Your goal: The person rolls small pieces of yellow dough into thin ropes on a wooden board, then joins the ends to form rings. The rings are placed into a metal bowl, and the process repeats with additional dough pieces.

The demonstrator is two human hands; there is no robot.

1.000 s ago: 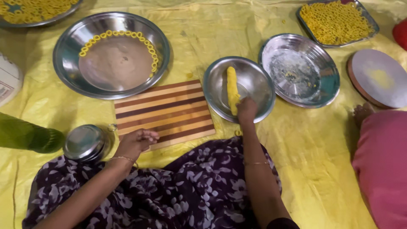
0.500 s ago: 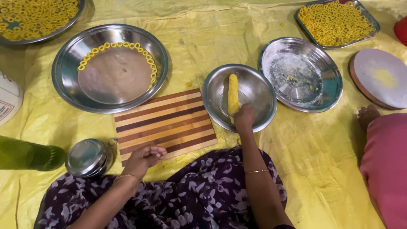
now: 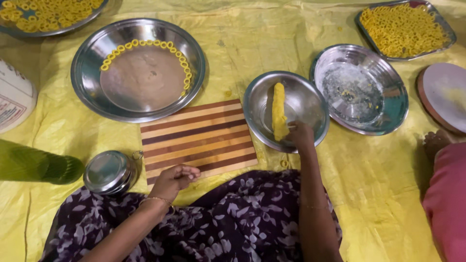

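Note:
A long roll of yellow dough (image 3: pixel 278 110) lies in a small steel bowl (image 3: pixel 307 103). My right hand (image 3: pixel 301 135) reaches into that bowl and pinches the near end of the roll. My left hand (image 3: pixel 174 178) rests loosely curled at the near edge of a striped wooden board (image 3: pixel 196 135), holding nothing that I can see. Beyond the board stands a big steel plate (image 3: pixel 87 77) with small yellow dough rings (image 3: pixel 145 44) laid along its far rim.
A yellow sheet covers the floor. A small lidded steel pot (image 3: pixel 108 171) and a green bottle (image 3: pixel 36 165) lie to the left. An emptied steel plate (image 3: pixel 388 109), a round board (image 3: pixel 444 94) and two trays of rings (image 3: pixel 403 28) (image 3: pixel 43 12) surround. Another person's pink sleeve (image 3: pixel 449 204) is at right.
My right hand has kept its grip at the near end of the dough roll. My left hand has stayed by the board's near edge. The view has shifted slightly.

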